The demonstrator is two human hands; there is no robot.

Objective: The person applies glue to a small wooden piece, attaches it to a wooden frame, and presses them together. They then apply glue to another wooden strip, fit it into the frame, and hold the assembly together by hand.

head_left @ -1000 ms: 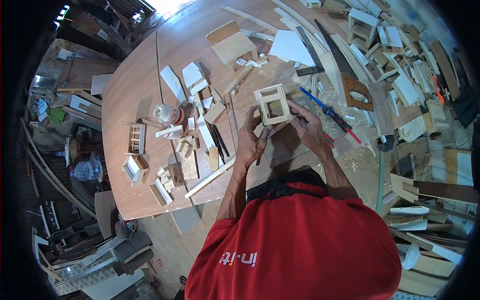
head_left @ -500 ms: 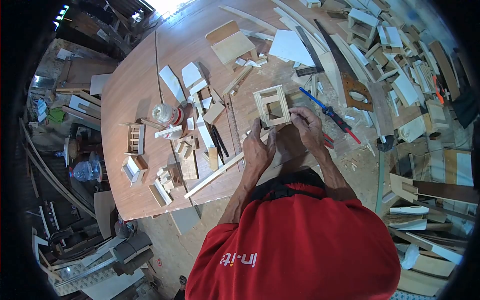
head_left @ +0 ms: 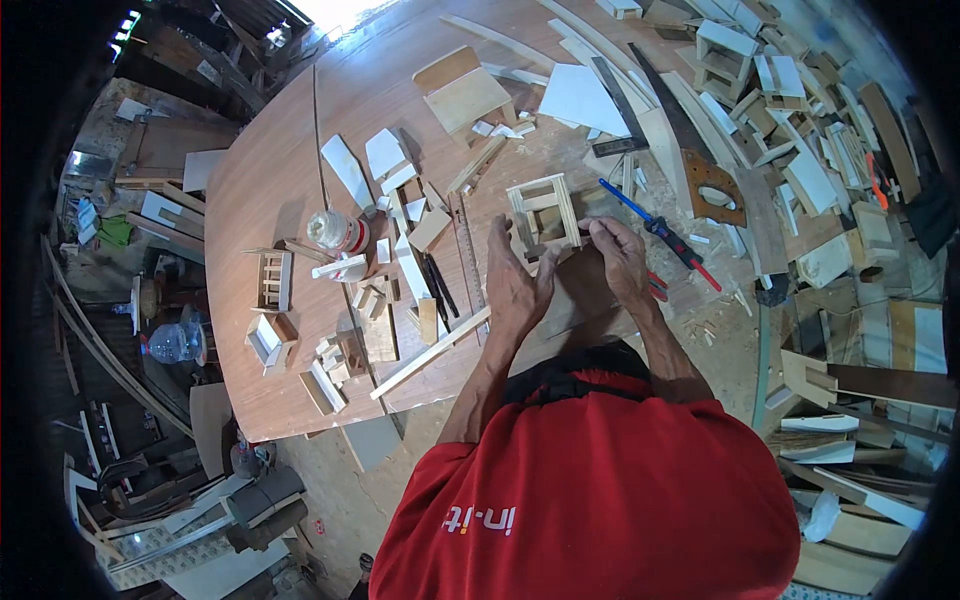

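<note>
A small pale wooden frame (head_left: 566,208), like a miniature stool, stands at the near middle of the worktable. My left hand (head_left: 518,290) is at its lower left, fingers and thumb apart, with the fingers reaching along its left side. At the lower right corner my right hand (head_left: 622,262) has its fingers closed on a leg of the frame. A brown board (head_left: 580,290) lies below, between the hands. Just right of the right hand is a blue-and-red screwdriver-like tool (head_left: 660,228).
A handsaw (head_left: 712,190) and a try square (head_left: 622,145) lie to the right. Left are a glue jar (head_left: 335,232), a steel ruler (head_left: 467,250), black pencils (head_left: 438,285) and several wood offcuts. A long wooden strip (head_left: 430,353) lies near the front edge. Wood pieces are heaped far right.
My left hand has moved up along the frame's left side, its fingers now further apart. The frame has tipped slightly. My right hand stays at the right corner.
</note>
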